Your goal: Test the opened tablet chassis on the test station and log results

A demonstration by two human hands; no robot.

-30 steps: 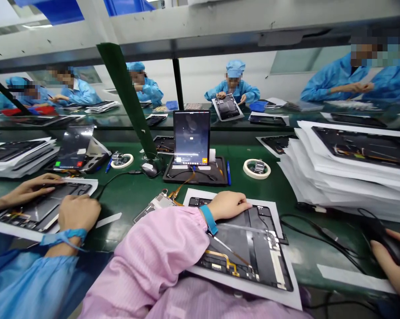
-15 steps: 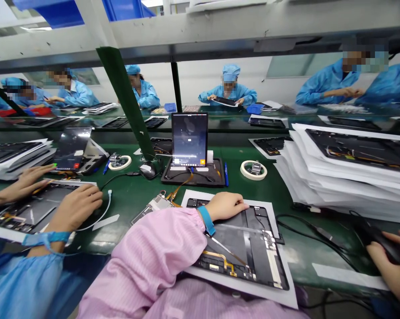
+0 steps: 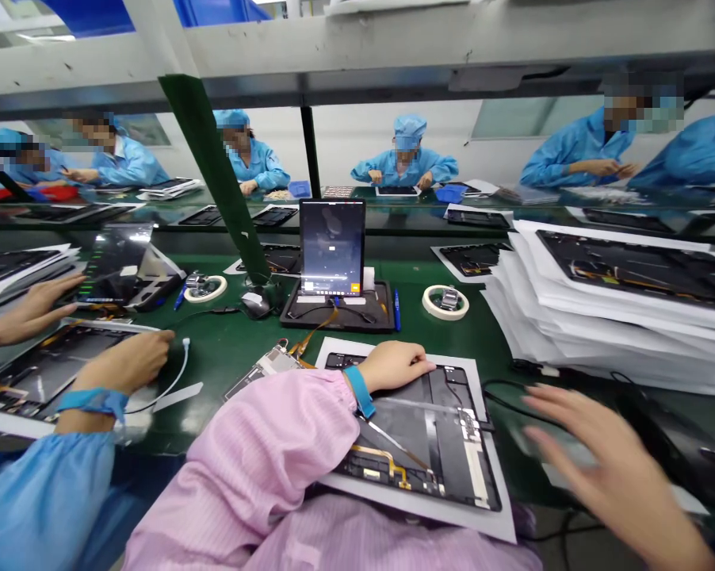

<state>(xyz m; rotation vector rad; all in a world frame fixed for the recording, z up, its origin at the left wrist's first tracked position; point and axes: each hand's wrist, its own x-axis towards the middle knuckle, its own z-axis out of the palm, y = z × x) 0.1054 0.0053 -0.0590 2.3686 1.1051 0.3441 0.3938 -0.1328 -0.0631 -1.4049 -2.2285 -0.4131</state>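
Note:
My left hand (image 3: 396,366), in a pink sleeve with a blue wrist strap (image 3: 359,391), rests on the upper part of an opened tablet housing (image 3: 414,428). Its fingers are curled in, with the tips hidden. Under the housing lies a white sheet (image 3: 494,507). An orange flex cable (image 3: 317,329) runs from a circuit board (image 3: 268,366) beside my sleeve toward a lit tablet screen (image 3: 332,246), which stands in a black tray (image 3: 334,319). My right hand (image 3: 595,452), slightly blurred, is open above the table right of the housing. It holds nothing.
A tall stack of white sheets and housings (image 3: 595,317) stands at right. Near it lie a dark glossy object (image 3: 678,436) and black cables (image 3: 512,396). A tape roll (image 3: 445,303) and blue pen (image 3: 397,309) lie behind. A co-worker's hands (image 3: 123,361) work at left.
My right hand has let go of the dark object at the right and moved left toward the housing, opening its fingers. My left hand stays on the housing. The view has shifted slightly.

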